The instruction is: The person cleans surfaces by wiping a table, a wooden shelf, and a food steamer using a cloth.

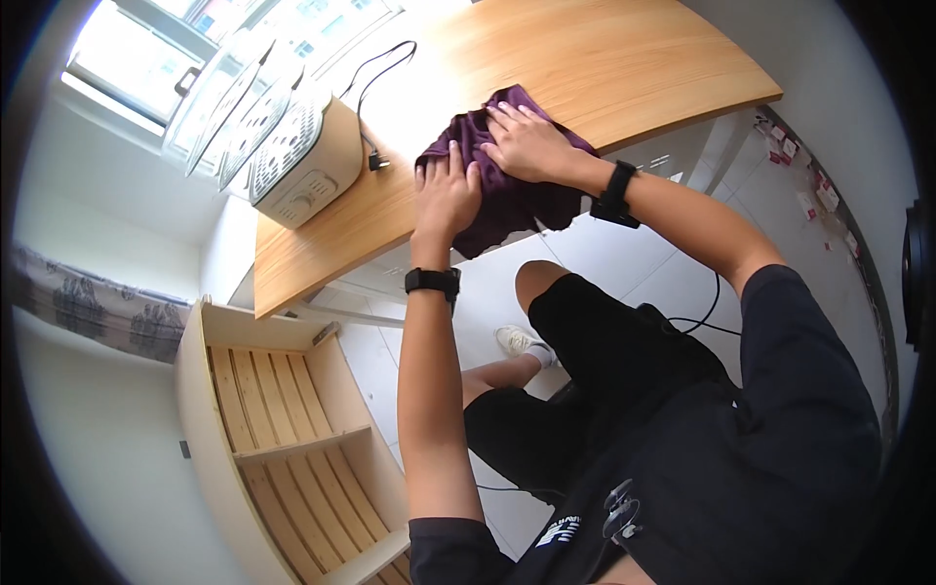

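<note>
A dark purple cloth (pixel 507 207) lies bunched at the front edge of the wooden table, with its near part hanging over the edge. My left hand (pixel 448 195) rests flat on the cloth's left side, fingers stretched out. On its upper right part lies my right hand (pixel 527 142), its fingers spread and pressing on the fabric. Both hands are open, and each wrist wears a black band. The cloth's folds under the palms are hidden.
A food steamer (pixel 310 161) with clear stacked tiers stands on the table (pixel 604 58) to the left. Its cord and black plug (pixel 377 160) lie between it and the cloth. A slatted wooden shelf unit (pixel 292 453) stands at lower left. A cable (pixel 704 317) runs near my knee.
</note>
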Motion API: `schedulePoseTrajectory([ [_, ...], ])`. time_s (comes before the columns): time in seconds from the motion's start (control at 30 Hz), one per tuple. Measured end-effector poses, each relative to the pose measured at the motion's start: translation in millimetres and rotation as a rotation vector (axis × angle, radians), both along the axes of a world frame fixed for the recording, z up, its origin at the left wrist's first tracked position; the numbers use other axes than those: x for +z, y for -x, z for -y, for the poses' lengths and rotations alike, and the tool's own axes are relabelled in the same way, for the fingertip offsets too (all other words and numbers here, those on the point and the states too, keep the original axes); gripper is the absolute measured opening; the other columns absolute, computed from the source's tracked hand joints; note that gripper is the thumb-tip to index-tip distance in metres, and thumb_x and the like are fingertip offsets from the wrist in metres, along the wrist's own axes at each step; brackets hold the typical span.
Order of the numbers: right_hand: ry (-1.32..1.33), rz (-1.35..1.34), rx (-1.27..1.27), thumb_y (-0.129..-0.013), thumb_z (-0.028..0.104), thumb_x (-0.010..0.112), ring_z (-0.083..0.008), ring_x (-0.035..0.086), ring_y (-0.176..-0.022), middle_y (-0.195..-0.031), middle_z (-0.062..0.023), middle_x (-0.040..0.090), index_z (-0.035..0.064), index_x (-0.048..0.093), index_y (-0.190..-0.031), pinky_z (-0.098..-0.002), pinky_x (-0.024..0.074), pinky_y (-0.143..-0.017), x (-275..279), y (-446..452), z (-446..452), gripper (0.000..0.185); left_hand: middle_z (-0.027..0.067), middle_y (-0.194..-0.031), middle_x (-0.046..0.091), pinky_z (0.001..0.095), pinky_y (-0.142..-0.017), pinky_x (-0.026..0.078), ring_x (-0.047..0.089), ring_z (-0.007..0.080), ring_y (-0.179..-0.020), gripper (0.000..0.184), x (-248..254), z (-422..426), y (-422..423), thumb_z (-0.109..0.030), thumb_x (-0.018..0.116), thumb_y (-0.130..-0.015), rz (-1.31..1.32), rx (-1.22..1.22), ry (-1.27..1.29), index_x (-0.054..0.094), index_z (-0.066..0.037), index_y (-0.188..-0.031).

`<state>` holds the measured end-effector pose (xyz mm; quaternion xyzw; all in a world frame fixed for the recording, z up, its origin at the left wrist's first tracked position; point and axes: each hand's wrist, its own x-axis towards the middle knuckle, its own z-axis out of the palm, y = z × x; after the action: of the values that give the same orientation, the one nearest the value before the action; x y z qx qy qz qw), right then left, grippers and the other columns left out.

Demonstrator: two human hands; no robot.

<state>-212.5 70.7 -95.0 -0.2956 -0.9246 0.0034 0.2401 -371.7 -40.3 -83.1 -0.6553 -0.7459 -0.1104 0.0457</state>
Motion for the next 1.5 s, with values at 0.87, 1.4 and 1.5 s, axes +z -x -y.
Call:
schedulePoseTrajectory([
  [0.87, 0.000, -0.099, 0.186, -0.100, 0.030, 0.049, -0.0345, 0.050, -0.132, -0.140, -0.0225, 0.054, -0.0011, 0.056, -0.132, -0.0418, 0.0406, -0.111, -9.9, -12.4, -35.0, 0.045, 0.0261, -0.145, 0.047, 0.0469, -0.119, 0.025, 0.040, 0.0361, -0.139, 0.062, -6.7, -34.7, -6.9, -0.040, 0.031, -0.103, 0.083, -0.118, -0.056, 0.041, 0.002, -0.147],
  [1.4, 0.074, 0.080, 0.192, -0.104, 0.033, 0.039, -0.0327, 0.039, -0.142, -0.143, -0.0184, 0.053, 0.0031, 0.060, -0.126, -0.0471, 0.0300, -0.118, 12.7, -10.4, -24.6, 0.043, 0.0222, -0.155, 0.038, 0.0466, -0.121, 0.021, 0.034, 0.0347, -0.145, 0.066, 2.1, -28.5, -19.7, -0.043, 0.029, -0.102, 0.053, 0.011, -0.009, 0.036, 0.002, -0.151],
  [1.5, 0.046, 0.077, 0.222, -0.104, 0.033, 0.039, -0.0328, 0.038, -0.143, -0.143, -0.0187, 0.053, 0.0012, 0.059, -0.127, -0.0474, 0.0295, -0.118, 5.5, -13.5, -23.8, 0.044, 0.0219, -0.151, 0.043, 0.0462, -0.121, 0.021, 0.036, 0.0341, -0.144, 0.063, -5.7, -11.4, -24.5, -0.041, 0.031, -0.102, 0.054, 0.000, -0.078, 0.041, 0.001, -0.149],
])
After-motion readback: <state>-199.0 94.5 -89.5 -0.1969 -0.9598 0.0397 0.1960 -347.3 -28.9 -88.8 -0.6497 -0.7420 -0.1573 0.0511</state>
